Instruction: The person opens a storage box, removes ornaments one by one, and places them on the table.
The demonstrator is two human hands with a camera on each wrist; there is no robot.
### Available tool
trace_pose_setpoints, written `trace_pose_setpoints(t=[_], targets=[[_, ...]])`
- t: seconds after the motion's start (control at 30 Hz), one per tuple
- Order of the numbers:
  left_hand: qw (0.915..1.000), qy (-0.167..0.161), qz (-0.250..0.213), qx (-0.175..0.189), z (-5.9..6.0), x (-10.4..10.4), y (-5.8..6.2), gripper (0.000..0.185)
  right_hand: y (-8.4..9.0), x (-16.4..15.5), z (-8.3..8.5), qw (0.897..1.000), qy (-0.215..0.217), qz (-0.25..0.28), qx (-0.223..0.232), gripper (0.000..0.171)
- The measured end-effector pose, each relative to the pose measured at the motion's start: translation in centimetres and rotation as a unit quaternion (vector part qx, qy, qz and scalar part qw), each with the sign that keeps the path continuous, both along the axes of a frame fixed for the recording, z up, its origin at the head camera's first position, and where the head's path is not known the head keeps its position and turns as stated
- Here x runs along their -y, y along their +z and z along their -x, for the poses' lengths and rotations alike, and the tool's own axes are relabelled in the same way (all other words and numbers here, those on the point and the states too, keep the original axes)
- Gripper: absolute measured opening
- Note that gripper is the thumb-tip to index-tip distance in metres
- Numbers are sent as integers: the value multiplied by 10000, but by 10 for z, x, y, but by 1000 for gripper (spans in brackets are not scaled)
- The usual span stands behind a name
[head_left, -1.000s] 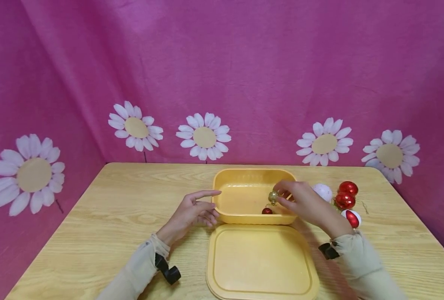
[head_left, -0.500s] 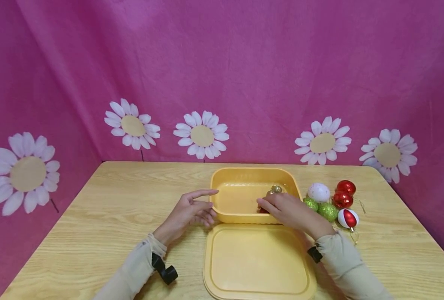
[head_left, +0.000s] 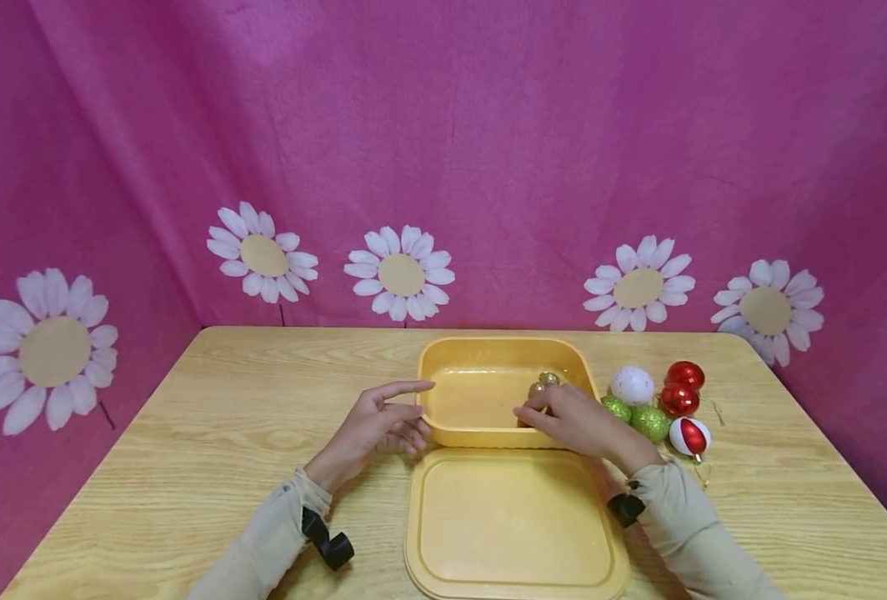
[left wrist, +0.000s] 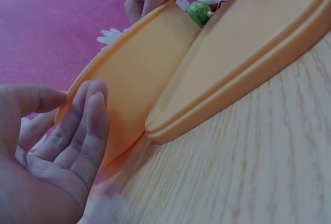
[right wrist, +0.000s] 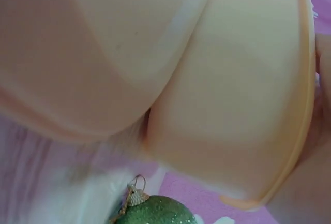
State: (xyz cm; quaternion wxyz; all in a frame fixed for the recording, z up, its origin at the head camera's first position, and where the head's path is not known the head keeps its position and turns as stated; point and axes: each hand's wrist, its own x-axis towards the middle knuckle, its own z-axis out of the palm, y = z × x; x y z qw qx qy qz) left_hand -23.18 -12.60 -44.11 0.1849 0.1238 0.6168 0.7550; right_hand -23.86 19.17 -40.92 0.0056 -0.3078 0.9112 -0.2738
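Note:
In the head view, my left hand (head_left: 372,425) is at the left wall of the yellow plastic box (head_left: 462,437), its index finger along the rim. The left wrist view shows a fingertip of the left hand (left wrist: 62,146) touching that rim, the other fingers loosely bent outside the wall. Over the box's front right rim reaches my right hand (head_left: 574,421), fingers bent down inside. A dark red bauble (head_left: 523,422) lies at its fingertips, mostly covered; the front wall and the hand hide any grip. Beside those fingers sit small gold baubles (head_left: 548,379).
The yellow lid (head_left: 518,525) lies flat before the box. Right of it are a white speckled bauble (head_left: 632,385), green glitter baubles (head_left: 649,423), shiny red baubles (head_left: 679,399) and a red-and-white one (head_left: 689,436) on the wooden table (head_left: 301,358). A pink curtain hangs behind.
My right hand has let go of a gold bauble in the box and moved down and left to the dark red one. The left hand stays at the rim.

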Motion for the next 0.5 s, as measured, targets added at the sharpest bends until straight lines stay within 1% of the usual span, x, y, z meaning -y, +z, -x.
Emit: trace_pose_setpoints(t=[0.13, 0.2, 0.5], targets=[[10000, -24, -23, -33, 0, 0, 0, 52, -2, -2, 2, 9991, 5, 423, 80, 10], [10000, -17, -13, -24, 0, 0, 0, 52, -2, -2, 3, 9982, -35, 585, 83, 5], [10000, -22, -28, -28, 0, 0, -1, 53, -2, -3, 5, 9958, -170, 894, 114, 18]])
